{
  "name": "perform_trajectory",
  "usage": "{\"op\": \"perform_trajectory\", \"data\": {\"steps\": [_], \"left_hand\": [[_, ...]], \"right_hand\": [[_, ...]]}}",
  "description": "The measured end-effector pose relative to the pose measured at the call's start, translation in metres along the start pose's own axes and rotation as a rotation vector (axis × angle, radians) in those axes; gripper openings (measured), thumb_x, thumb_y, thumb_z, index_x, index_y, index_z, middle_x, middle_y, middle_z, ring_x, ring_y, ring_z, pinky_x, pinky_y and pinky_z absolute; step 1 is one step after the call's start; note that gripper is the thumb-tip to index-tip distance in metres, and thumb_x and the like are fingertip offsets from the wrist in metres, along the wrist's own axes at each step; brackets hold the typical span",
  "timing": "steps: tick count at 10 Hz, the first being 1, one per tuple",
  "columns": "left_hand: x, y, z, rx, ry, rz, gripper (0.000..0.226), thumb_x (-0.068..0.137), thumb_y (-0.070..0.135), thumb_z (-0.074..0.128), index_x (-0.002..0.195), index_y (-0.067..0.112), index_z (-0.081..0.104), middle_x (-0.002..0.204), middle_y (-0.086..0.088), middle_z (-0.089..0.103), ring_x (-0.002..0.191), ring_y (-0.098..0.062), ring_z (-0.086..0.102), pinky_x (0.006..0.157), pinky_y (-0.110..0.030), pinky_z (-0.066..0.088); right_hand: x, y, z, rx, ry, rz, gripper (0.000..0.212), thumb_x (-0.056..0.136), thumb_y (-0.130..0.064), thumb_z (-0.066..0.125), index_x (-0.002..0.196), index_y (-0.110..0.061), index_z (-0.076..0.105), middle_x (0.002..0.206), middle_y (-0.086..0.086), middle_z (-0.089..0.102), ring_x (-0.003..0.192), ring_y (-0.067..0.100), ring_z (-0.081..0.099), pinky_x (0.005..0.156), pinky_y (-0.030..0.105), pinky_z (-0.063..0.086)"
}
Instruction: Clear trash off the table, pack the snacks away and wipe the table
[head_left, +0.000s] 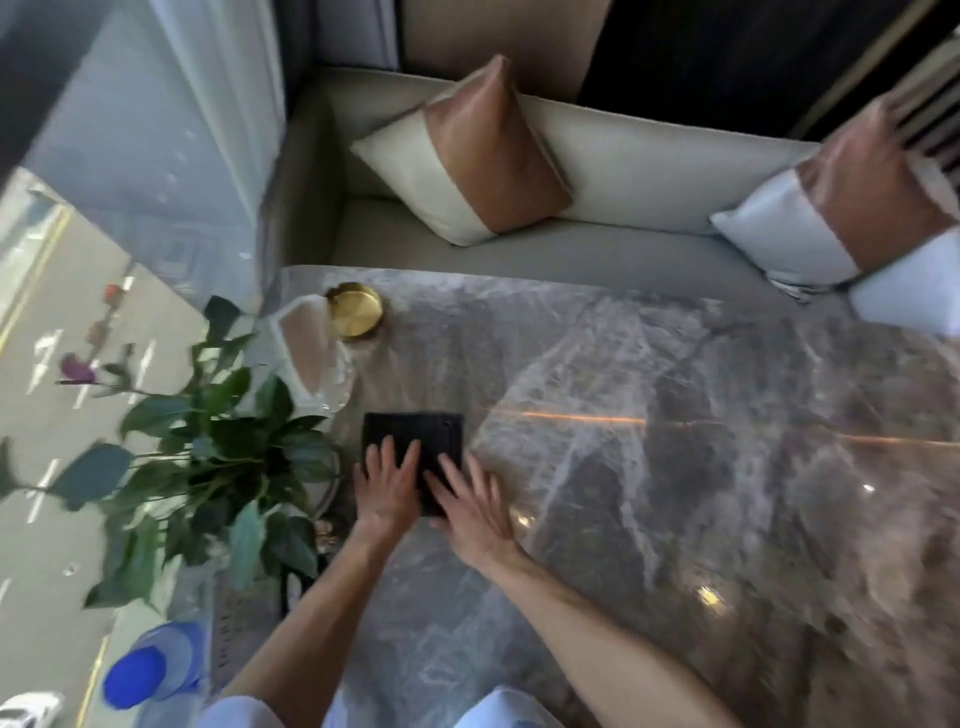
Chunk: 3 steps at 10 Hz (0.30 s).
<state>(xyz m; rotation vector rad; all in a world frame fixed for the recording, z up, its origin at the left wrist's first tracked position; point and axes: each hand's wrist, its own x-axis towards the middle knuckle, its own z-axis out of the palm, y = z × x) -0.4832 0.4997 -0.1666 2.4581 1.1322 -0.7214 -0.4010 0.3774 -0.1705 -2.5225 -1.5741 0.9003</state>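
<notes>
A dark square cloth (415, 441) lies flat on the grey marble table (675, 467), near its left side. My left hand (387, 488) presses flat on the cloth's near left part, fingers spread. My right hand (470, 512) rests with its fingers on the cloth's near right corner and its palm on the tabletop. Both palms face down and neither hand curls around the cloth. No trash or snacks show on the table.
A gold round dish (355, 310) sits at the table's far left corner beside a clear glass vase (317, 358). A leafy plant (208, 457) stands at the left edge. A blue-capped bottle (150, 670) is near left. A sofa with cushions (467, 161) runs behind.
</notes>
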Motion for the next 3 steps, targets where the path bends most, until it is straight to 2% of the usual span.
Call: {"op": "perform_trajectory", "data": {"steps": [1,2,3], "left_hand": [[-0.003,-0.002,0.015,-0.043,0.045,-0.002,0.075,0.094,0.035,0.049,0.156,0.031,0.006,0.164,-0.01,0.001,0.151,-0.032,0.003,0.119,-0.051,0.021],[-0.009,0.006,0.019,-0.047,0.096,-0.041,0.077,0.092,0.03,0.052,0.155,0.028,0.008,0.164,-0.012,0.001,0.151,-0.036,0.001,0.119,-0.053,0.017],[-0.025,0.032,0.024,-0.035,0.215,-0.066,0.076,0.086,0.016,0.054,0.154,0.018,0.019,0.162,-0.019,0.009,0.149,-0.041,0.006,0.12,-0.054,0.011]], "right_hand": [[-0.017,0.005,0.0,0.03,-0.033,0.01,0.067,0.095,-0.036,0.051,0.153,-0.034,0.019,0.166,-0.006,0.002,0.152,0.032,-0.009,0.12,0.058,0.006],[-0.044,0.019,0.007,0.003,0.023,0.036,0.068,0.093,-0.041,0.053,0.152,-0.036,0.021,0.166,0.0,0.001,0.151,0.034,-0.013,0.12,0.057,-0.006],[-0.088,0.049,0.017,-0.006,0.089,0.035,0.067,0.091,-0.039,0.052,0.151,-0.036,0.022,0.166,0.001,0.006,0.152,0.032,-0.009,0.12,0.054,-0.01]]}}
